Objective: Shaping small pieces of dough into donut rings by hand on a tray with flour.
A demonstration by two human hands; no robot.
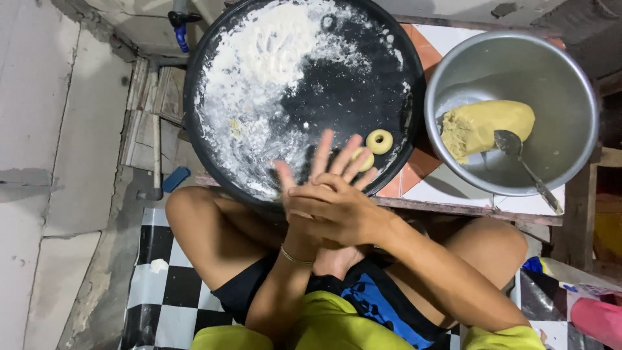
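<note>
My left hand (322, 165) points up with its fingers spread over the near rim of a round black tray (402, 78). My right hand (334, 210) lies across the left palm, fingers curled, and the two are pressed together. Whatever is between the palms is hidden. A thin bracelet (295, 257) circles my left wrist. On the tray just past my fingertips sits a ring-shaped piece of yellow dough (379, 140). A second dough piece (365, 160) shows partly behind my fingers. White flour (259, 71) covers the tray's left half.
A metal bowl (557, 65) at the right holds a lump of yellow dough (486, 123) and a spoon (521, 162). Both rest on a low tiled table (447, 194). My bare knees sit under its edge, above a black-and-white checkered mat (162, 291). Concrete floor lies to the left.
</note>
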